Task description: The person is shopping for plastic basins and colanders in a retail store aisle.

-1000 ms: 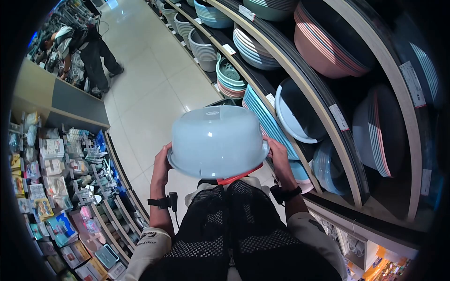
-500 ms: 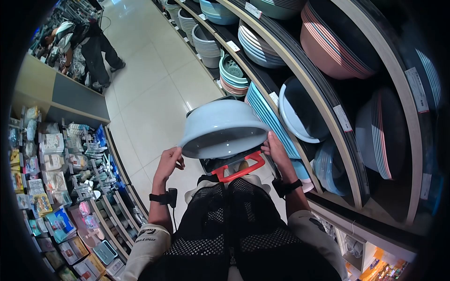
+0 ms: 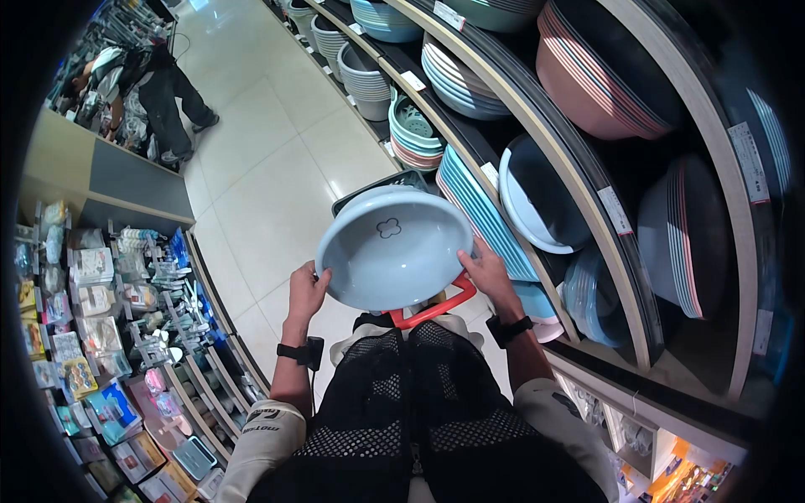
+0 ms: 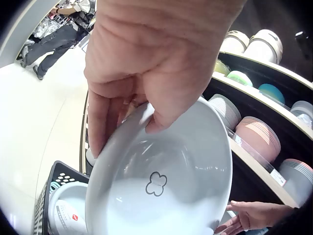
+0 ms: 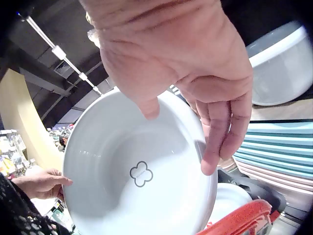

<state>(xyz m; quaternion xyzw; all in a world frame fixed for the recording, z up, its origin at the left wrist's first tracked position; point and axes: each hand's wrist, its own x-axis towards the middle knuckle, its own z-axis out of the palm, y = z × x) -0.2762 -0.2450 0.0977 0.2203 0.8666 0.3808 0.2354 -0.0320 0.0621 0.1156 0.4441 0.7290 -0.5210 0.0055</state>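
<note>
A: Fingers?
B: Left hand point(image 3: 308, 293) pinches the rim, thumb inside, fingers outside. Right hand point(image 3: 490, 277) likewise, opposite side.
A: The pale blue basin point(image 3: 394, 260)?
B: Between both sets of fingers, tilted, inside facing the wearer. Four-lobed mark point(image 3: 388, 228) on its bottom, well apart from either thumb.
A: Nearby?
B: Red handle point(image 3: 436, 310) near the right fingertips, lower. Dark basket point(image 4: 46, 196) below the left fingers, a labelled tub point(image 4: 68, 210) in it. Teal stack point(image 3: 482, 214) beyond the right fingers, shelved.
</note>
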